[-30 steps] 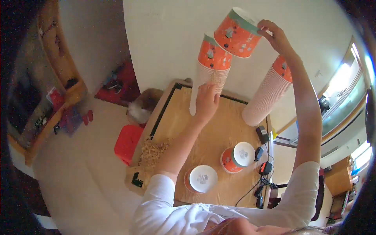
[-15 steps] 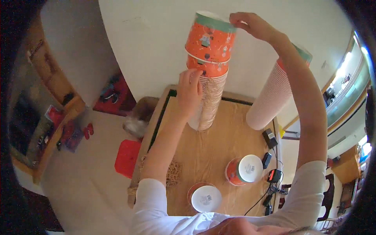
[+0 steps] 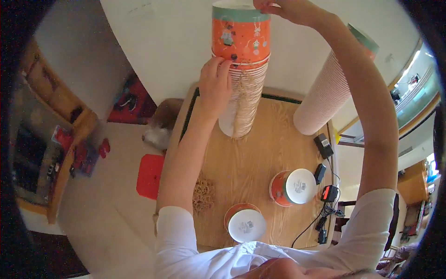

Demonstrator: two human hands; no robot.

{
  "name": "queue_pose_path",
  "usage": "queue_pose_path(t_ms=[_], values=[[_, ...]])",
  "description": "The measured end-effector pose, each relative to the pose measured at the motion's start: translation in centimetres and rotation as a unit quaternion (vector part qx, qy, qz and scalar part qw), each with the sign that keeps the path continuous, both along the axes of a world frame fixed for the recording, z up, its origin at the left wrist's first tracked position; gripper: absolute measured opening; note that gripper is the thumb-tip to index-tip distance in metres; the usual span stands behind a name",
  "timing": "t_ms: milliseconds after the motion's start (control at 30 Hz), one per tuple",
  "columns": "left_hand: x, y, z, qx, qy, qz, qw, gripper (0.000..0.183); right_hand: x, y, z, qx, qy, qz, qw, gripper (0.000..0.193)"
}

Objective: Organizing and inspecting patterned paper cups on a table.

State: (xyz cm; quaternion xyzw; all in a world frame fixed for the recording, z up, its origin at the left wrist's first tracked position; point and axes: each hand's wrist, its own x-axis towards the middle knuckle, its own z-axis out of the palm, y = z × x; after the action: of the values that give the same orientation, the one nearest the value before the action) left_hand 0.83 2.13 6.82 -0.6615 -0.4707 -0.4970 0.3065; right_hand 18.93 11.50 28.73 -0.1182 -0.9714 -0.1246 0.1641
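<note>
A tall stack of nested paper buckets [image 3: 251,83] stands upright on the wooden table. Its top paper bucket [image 3: 240,39], orange with a green band and printed figures, sits over the rims below. My right hand [image 3: 288,10] is closed on this bucket's upper rim, with part of the hand at the picture's top edge. Against the stack's left side, just under the top bucket, my left hand [image 3: 216,86] rests with fingers bent around the rims. Tan rubber bands [image 3: 242,104] hang down the stack's front. A heap of rubber bands [image 3: 203,194] lies beside my left forearm.
A second tall bucket stack [image 3: 323,95] leans at the right behind my right arm. Two small upturned paper buckets [image 3: 300,186] [image 3: 247,226] are on the near table. Black adapters and cables [image 3: 329,195] line the right edge. A red stool [image 3: 149,176] stands left.
The top bucket has sunk lower onto the stack, closing the gap beneath it. Both hands are now higher in the picture, the right still at the rim, as the view shifted slightly.
</note>
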Motion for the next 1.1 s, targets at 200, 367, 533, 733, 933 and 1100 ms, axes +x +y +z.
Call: queue_pose_path(t_ms=[200, 367, 533, 733, 933, 1100], values=[[-0.4, -0.1, -0.6, -0.018, -0.004, -0.014, 1.0, 0.034, -0.3, -1.2, -0.1, -0.028, -0.017, -0.055, 0.998, 0.006], [-0.1, 0.2, -1.0, -0.016, 0.004, -0.007, 1.0, 0.031, 0.1, -1.0, -0.6, -0.032, -0.012, -0.055, 0.998, 0.005], [0.0, 0.0, -1.0, -0.033, 0.025, 0.023, 0.999, 0.028, 0.3, -0.3, -2.3, 0.011, 0.044, -0.026, 0.999, 0.005], [-0.2, -0.4, -0.1, -0.031, 0.03, 0.049, 0.998, 0.028, 0.2, -1.6, -10.9, 0.157, 0.367, -0.016, 0.917, 0.019], [0.9, -0.7, 1.9, -0.016, 0.009, -0.05, 0.999, 0.024, -0.2, -5.8, -18.4, -0.039, 0.353, -0.11, 0.928, 0.016], [1.4, -0.2, 2.4, -0.039, 0.051, -0.015, 0.998, 0.017, -1.6, -6.1, -19.5, 0.012, 0.362, -0.129, 0.923, 0.019]])
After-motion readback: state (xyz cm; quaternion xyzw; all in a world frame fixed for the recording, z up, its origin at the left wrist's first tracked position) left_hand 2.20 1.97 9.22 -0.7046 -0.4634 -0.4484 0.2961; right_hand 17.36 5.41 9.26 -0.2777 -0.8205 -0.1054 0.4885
